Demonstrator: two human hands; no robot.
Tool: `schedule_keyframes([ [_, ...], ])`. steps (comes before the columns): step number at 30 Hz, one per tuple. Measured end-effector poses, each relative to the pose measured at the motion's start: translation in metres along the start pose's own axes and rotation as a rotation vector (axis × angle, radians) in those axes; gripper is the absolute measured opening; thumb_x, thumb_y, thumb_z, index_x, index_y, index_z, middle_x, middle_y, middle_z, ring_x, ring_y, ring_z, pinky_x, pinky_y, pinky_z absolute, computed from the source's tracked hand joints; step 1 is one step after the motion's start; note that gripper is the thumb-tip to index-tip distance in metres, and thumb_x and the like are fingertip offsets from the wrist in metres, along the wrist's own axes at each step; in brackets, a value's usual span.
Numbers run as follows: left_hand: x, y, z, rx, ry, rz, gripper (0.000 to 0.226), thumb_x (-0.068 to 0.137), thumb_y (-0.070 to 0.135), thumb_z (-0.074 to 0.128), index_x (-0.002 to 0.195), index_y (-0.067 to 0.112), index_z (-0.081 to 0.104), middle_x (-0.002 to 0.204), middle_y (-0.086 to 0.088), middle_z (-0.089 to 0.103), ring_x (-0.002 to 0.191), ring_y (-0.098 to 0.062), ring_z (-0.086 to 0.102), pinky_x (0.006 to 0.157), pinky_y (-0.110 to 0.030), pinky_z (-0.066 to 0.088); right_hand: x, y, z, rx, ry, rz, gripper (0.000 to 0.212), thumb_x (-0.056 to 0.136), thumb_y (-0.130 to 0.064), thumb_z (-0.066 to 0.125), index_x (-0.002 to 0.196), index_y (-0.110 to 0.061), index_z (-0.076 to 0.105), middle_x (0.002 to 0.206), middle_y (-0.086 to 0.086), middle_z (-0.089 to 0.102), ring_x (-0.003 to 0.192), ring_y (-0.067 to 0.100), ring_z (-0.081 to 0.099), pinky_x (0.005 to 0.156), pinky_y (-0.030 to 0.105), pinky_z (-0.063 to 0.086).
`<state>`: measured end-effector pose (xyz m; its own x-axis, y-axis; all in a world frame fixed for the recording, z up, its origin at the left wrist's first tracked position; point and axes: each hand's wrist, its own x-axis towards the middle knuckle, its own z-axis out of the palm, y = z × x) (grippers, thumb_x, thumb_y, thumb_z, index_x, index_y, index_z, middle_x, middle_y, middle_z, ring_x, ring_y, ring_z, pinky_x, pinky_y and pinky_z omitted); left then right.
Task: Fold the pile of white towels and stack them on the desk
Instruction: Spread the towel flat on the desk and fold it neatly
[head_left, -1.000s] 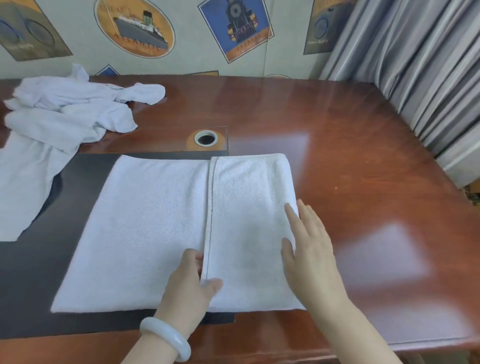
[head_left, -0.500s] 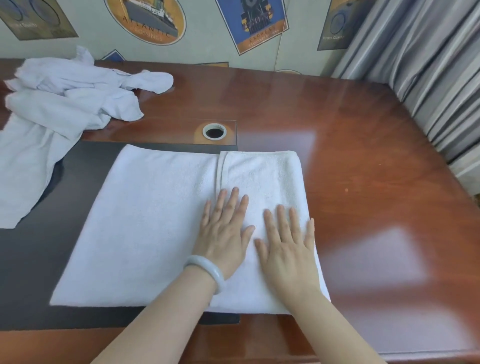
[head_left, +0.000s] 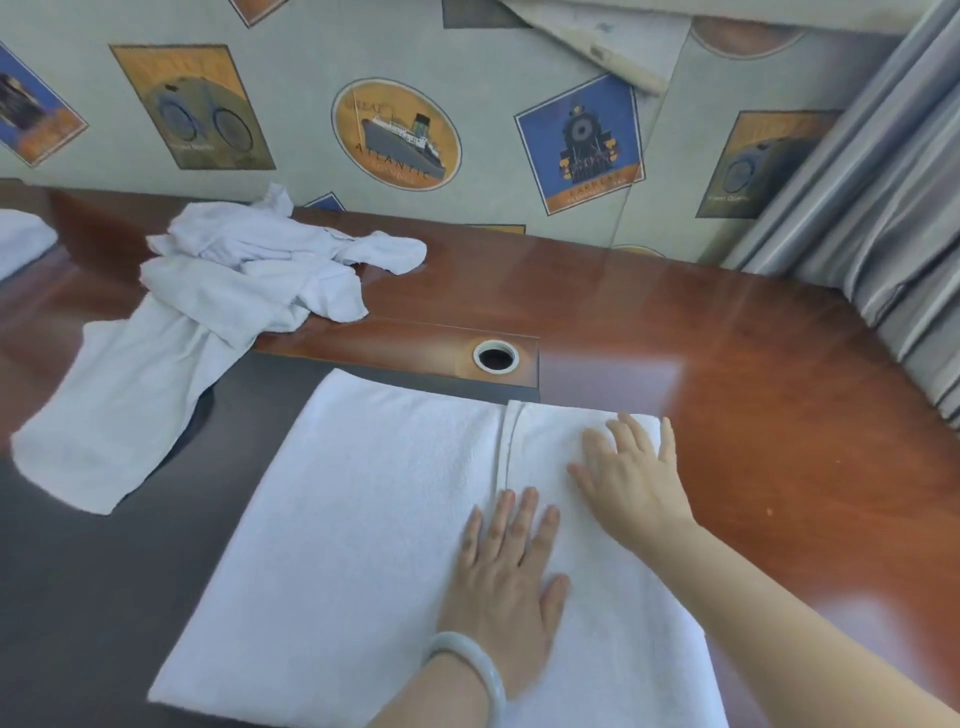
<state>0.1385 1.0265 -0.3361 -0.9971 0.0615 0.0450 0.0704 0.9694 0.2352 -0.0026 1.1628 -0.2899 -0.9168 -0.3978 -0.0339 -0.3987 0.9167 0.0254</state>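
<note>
The left hand, ringed at the wrist by a pale bangle, is laid palm-down on the white towel, its fingers straight and slightly spread, nothing pinched. Just beyond, the right hand is pressed flat on the folded-over right flap, fingers fanned toward the towel's far edge. The towel is spread partly on a dark mat and partly on the reddish tabletop. Behind it a round cable hole is seen. Farther left, a crumpled pile of white towels is heaped on the tabletop, one end trailing onto the mat.
</note>
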Motion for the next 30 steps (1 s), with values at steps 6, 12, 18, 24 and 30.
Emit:
schedule_keyframes([
  [6,0.002,-0.001,0.001,0.029,-0.026,-0.018,0.067,0.089,0.051,0.042,0.148,0.019,0.044,0.158,-0.002,0.034,0.146,-0.023,0.032,0.109,-0.047,0.024,0.016,-0.026,0.024,0.135,-0.077,-0.269,0.096,0.077,-0.071,-0.03,0.156,-0.031,0.005,0.16,-0.012,-0.01,0.152,0.016,-0.005,0.118,0.038,-0.015],
  [12,-0.003,-0.042,-0.01,0.058,-0.019,-0.099,0.064,0.087,0.057,0.04,0.142,0.025,0.053,0.153,0.001,0.043,0.14,-0.02,0.041,0.105,-0.058,0.024,0.017,-0.028,0.028,0.148,-0.04,-0.197,0.076,0.085,-0.064,-0.012,0.156,-0.039,-0.001,0.16,-0.018,-0.015,0.15,0.008,-0.016,0.118,0.038,-0.018],
  [18,-0.026,-0.145,-0.033,0.139,-0.002,-0.381,0.062,0.103,0.052,0.011,0.146,0.024,0.046,0.155,-0.003,0.04,0.143,-0.023,0.033,0.111,-0.056,0.014,-0.001,-0.06,0.028,0.17,0.056,-0.053,0.071,0.094,-0.055,0.002,0.158,-0.025,0.009,0.164,-0.002,0.002,0.15,0.016,-0.008,0.119,0.048,-0.01],
  [24,-0.052,-0.184,-0.094,-0.02,-0.091,-0.902,0.063,0.099,0.048,0.041,0.153,0.019,0.026,0.144,-0.008,0.033,0.129,-0.028,0.036,0.103,-0.042,0.036,-0.037,-0.108,0.049,0.136,0.202,0.029,0.062,0.095,-0.041,0.035,0.144,-0.004,0.047,0.151,0.01,0.044,0.144,0.022,0.026,0.116,0.05,0.012],
  [30,-0.053,-0.186,-0.131,-0.714,-0.168,-0.989,0.034,0.097,0.032,0.059,0.117,0.006,0.054,0.104,-0.011,0.064,0.086,-0.028,0.065,0.078,-0.039,0.052,-0.033,-0.109,0.051,0.138,0.174,0.065,0.063,0.093,-0.041,0.036,0.144,-0.005,0.046,0.15,0.01,0.045,0.142,0.025,0.038,0.114,0.05,0.015],
])
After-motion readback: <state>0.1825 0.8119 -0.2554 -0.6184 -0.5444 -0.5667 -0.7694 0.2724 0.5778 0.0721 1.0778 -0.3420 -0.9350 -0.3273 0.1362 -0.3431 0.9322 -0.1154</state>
